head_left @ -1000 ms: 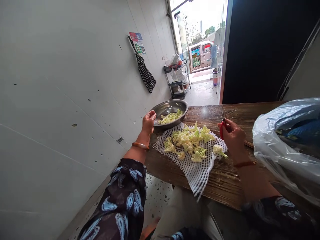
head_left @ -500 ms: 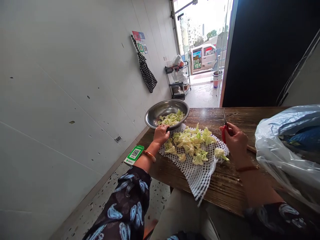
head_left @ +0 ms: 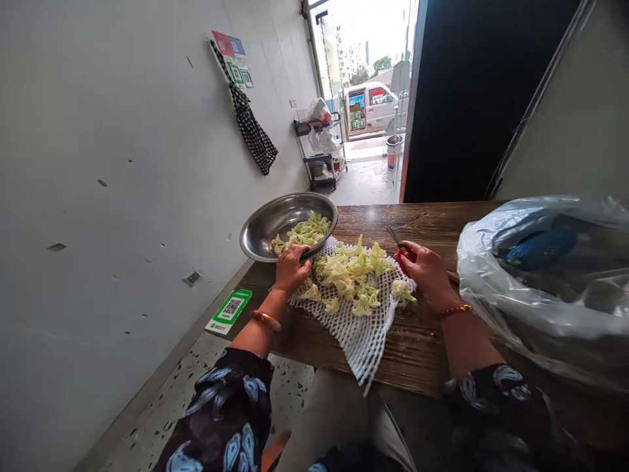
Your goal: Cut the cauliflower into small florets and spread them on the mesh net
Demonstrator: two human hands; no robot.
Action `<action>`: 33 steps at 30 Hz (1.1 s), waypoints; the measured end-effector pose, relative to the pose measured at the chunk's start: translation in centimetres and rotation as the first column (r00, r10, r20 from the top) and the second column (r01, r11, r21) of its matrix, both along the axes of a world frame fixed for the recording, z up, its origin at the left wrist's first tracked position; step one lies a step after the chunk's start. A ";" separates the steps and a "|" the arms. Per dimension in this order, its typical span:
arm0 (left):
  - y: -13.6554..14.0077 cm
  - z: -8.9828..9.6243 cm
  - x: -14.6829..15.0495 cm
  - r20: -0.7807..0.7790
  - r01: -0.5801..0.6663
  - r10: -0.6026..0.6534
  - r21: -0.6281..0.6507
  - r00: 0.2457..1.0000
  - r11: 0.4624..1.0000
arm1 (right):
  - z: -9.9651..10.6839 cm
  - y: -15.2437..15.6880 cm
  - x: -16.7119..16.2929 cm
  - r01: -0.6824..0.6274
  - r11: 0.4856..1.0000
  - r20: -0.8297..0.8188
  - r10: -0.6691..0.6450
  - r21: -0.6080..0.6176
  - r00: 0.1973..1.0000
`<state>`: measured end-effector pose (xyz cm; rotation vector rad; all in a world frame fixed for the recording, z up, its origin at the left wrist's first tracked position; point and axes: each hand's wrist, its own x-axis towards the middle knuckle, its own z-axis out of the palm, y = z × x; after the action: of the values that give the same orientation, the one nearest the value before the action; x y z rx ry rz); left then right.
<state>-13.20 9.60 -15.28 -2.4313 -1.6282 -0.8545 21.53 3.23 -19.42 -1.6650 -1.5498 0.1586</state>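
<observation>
My left hand [head_left: 291, 267] is closed on the near rim of a wide metal bowl [head_left: 258, 226], thumb along the edge. Cut cauliflower florets [head_left: 309, 231] lie inside the bowl. In my right hand [head_left: 428, 270] is a pair of red-handled scissors [head_left: 400, 252], with the thin blades pointing up and left above the table. Between my hands, a heap of cauliflower pieces [head_left: 344, 272] rests on a white foam net [head_left: 361, 341] that hangs over the table's near edge. One loose floret [head_left: 401, 290] lies just below the scissors, at the net's right side.
On the wooden table [head_left: 417, 360], a clear plastic bag [head_left: 476, 262] with something blue inside stands at the right. A green QR-code card [head_left: 229, 311] lies at the left edge by the wall. Beyond the table are a loaded cart [head_left: 322, 154] and a bucket [head_left: 393, 151] near the doorway.
The view has turned right, so everything sits further left in it. The scissors have tipped from upright to pointing left, and my right hand is closer to the heap. My left hand stays on the bowl.
</observation>
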 end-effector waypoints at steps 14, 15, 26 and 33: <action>0.8 0.9 -0.5 -0.051 -0.044 0.045 0.011 0.998 0.999 | -1.0 0.4 1.7 0.154 0.972 0.252 -0.106 -0.177 0.962; 0.9 1.0 -0.3 -0.051 -0.050 0.051 0.015 0.997 0.999 | -1.0 0.4 1.8 0.159 0.970 0.259 -0.109 -0.182 0.960; -3.8 1.9 4.0 0.195 0.228 -0.236 0.066 0.952 0.972 | -1.5 0.9 1.9 0.221 0.948 0.327 -0.139 -0.230 0.935; -14.7 -0.1 5.6 0.148 0.414 -0.409 -0.005 0.901 0.910 | -1.1 0.7 1.6 0.246 0.936 0.367 -0.143 -0.252 0.919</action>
<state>-7.62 -5.06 -15.34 -2.8545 -1.1829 -1.0846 23.12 3.93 -20.48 -2.1675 -1.6581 -0.0126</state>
